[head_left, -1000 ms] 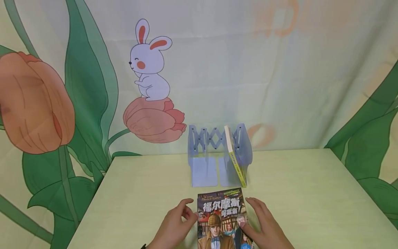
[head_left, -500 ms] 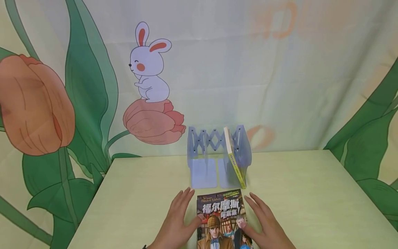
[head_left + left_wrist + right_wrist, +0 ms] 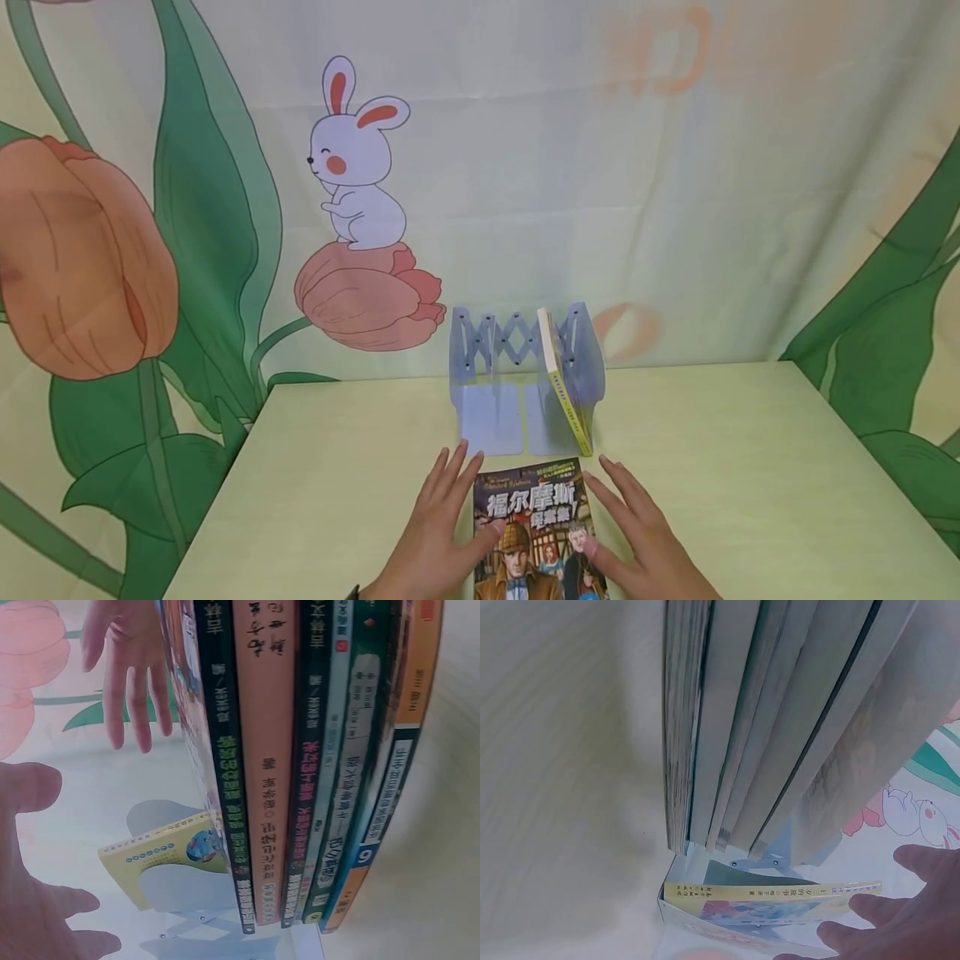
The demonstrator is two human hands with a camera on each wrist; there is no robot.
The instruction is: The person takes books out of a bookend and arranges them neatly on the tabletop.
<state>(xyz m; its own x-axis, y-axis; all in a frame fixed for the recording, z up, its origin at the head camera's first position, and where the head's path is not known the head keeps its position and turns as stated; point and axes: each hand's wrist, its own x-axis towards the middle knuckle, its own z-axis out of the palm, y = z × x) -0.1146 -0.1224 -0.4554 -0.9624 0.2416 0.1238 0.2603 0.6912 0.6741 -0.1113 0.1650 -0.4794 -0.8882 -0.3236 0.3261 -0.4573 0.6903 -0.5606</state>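
A stack of several books lies on the table in front of me, its top book (image 3: pixel 525 500) showing a person in a checked cap on the cover. In the left wrist view their printed spines (image 3: pixel 274 765) show; their page edges (image 3: pixel 757 750) face the right wrist camera. My left hand (image 3: pixel 435 533) is beside the stack's left side, fingers extended forward and thumb over the cover's edge. On the right side, my right hand (image 3: pixel 645 533) has straight, spread fingers, its thumb overlapping the cover. Neither hand grips the stack.
Behind the stack stands a pale blue expandable book rack (image 3: pixel 491 417). A yellow-spined book (image 3: pixel 566 404) leans in its right part. The light green table (image 3: pixel 337 467) reaches back to a printed cloth (image 3: pixel 510 167) with a rabbit and tulips.
My left hand's fingers, bent a second ago, have straightened and reach further forward; its thumb has come over the cover. The right hand's fingers have spread slightly. The stack stays put.
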